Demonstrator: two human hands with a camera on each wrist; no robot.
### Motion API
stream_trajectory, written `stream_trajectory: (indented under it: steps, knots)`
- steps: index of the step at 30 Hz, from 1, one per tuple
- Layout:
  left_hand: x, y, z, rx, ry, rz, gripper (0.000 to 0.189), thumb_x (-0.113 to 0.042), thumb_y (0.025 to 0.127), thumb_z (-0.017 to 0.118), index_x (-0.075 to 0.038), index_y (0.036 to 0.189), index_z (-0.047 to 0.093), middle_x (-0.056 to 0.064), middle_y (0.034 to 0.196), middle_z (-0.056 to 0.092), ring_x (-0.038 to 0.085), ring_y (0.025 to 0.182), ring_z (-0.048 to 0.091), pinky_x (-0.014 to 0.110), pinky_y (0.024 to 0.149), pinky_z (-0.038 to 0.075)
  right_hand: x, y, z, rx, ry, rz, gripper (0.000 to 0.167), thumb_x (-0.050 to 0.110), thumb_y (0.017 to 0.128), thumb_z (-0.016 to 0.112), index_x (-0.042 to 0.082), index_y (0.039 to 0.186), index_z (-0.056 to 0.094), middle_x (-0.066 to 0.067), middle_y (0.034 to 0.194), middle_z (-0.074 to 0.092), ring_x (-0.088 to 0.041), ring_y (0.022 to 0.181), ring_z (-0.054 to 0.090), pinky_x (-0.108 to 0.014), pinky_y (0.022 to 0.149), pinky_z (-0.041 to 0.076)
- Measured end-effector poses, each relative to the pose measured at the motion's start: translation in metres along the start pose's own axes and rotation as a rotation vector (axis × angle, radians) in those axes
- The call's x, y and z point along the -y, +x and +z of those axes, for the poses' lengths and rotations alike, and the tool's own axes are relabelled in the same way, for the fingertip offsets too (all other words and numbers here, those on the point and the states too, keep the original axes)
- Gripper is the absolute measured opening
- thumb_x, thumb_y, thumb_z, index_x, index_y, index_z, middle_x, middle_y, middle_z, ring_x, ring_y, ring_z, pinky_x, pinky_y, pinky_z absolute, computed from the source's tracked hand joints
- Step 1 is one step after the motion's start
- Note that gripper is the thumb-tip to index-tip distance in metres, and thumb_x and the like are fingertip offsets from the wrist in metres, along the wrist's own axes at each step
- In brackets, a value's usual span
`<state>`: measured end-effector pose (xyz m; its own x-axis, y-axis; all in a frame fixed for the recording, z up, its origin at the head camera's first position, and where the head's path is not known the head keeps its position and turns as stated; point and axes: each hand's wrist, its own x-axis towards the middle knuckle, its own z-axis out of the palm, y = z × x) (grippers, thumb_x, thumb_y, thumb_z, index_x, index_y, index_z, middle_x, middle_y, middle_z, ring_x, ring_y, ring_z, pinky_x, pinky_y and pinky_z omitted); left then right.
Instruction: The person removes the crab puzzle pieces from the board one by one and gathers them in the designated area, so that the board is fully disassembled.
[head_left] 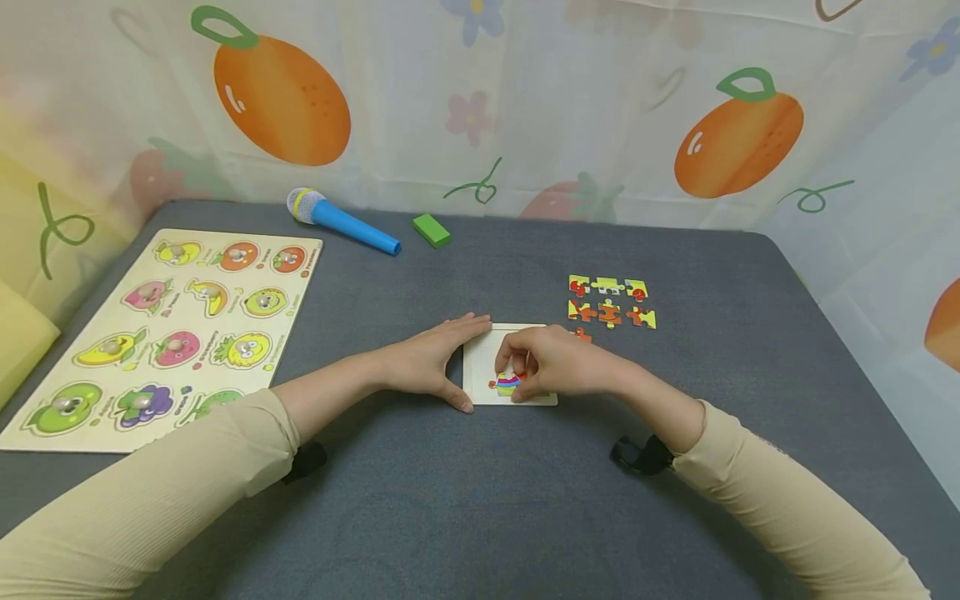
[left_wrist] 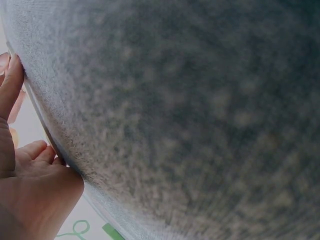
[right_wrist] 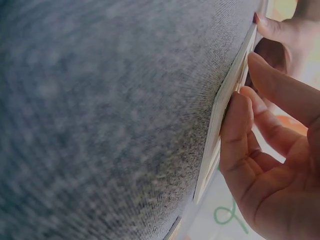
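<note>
A small white puzzle tray (head_left: 480, 367) lies flat on the dark cloth. My left hand (head_left: 423, 358) rests along its left side, fingers extended at the far left corner and thumb touching the near left corner. Over the tray's right half, my right hand (head_left: 562, 358) has curled fingers and its thumb around a colourful jigsaw piece (head_left: 508, 384) with rainbow stripes, low in the tray. The fingers partly cover this piece. In the right wrist view, the fingertips (right_wrist: 237, 102) meet the tray's surface (right_wrist: 217, 120), and the piece itself cannot be made out.
Several loose red and yellow jigsaw pieces (head_left: 609, 313) lie in rows to the right; one orange piece (head_left: 582, 334) is partly behind my right hand. A fruit peg board (head_left: 176, 333) lies left. Behind are a blue toy microphone (head_left: 352, 227) and a green block (head_left: 431, 231).
</note>
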<state>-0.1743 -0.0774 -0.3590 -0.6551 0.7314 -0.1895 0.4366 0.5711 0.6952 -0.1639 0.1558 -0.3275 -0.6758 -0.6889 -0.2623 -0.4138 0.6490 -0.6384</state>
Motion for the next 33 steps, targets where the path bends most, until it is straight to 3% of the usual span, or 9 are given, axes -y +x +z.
stream_trajectory:
  steps: [33]
  knots:
    - [0.0018,0.0020,0.0004,-0.007,0.005,0.011,0.109,-0.028,0.073,0.088,-0.001,0.156,0.022,0.014,0.167,0.018,0.034,0.157,0.010,0.055,0.128,0.010,-0.0041,0.0028,0.0028,-0.031,-0.022,-0.024,0.035,0.011,0.074,0.086,0.013,0.100,0.063,-0.004,0.085,0.061,-0.013,0.075,0.053,-0.023,0.065,0.046]
